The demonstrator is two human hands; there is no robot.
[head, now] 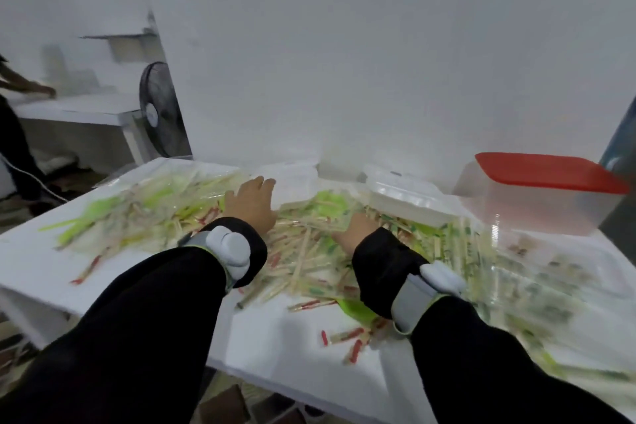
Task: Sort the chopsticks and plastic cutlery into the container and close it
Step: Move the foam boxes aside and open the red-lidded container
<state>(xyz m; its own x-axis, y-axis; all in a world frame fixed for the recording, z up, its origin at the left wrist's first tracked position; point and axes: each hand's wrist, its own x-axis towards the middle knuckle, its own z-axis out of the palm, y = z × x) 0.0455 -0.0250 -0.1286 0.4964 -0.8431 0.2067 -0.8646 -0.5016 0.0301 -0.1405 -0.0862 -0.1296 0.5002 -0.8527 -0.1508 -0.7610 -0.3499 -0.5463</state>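
Long black sleeves (144, 303) are being worn on both arms, each wrist being wrapped by a grey band (411, 299) carrying a white device (230, 244).

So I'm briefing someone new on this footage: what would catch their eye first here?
Probably the sprawling heap of wrapped chopsticks and bright green plastic cutlery covering the white table, with the left hand and right hand reaching into it. Next, the red lid on the clear container at the far right.
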